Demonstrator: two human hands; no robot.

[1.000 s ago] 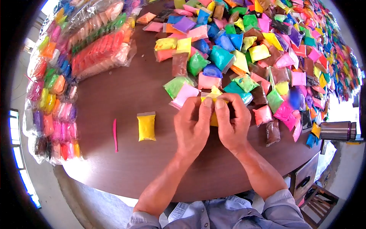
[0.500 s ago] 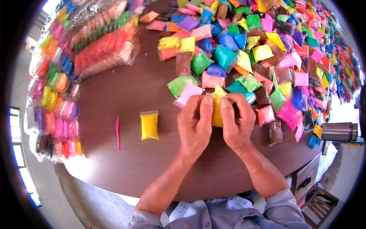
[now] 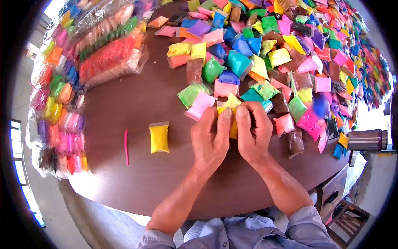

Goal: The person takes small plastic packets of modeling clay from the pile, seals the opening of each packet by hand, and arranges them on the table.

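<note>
Between my two hands is a small clear packet of yellow modelling clay (image 3: 233, 129), held upright near the front of the colourful heap. My left hand (image 3: 209, 135) pinches its left side, thumb on top and fingers curled. On its right side my right hand (image 3: 253, 133) grips in the same way, the thumbs close together. The fingertips behind the packet are hidden. Another yellow clay packet (image 3: 159, 138) lies flat on the table to the left of my hands. Beside that packet lies a thin pink plastic modelling tool (image 3: 126, 147).
A large heap of coloured clay packets (image 3: 286, 56) covers the back and right of the brown table (image 3: 112, 112). Bundled clay packets in clear bags (image 3: 110, 62) line the left side. A metal cylinder (image 3: 367, 140) stands out at the right edge, above a wooden stool (image 3: 348, 222).
The view has shifted slightly, so the table things sit a little further left. Both hands keep their hold on the yellow packet, with the thumbs slightly shifted.
</note>
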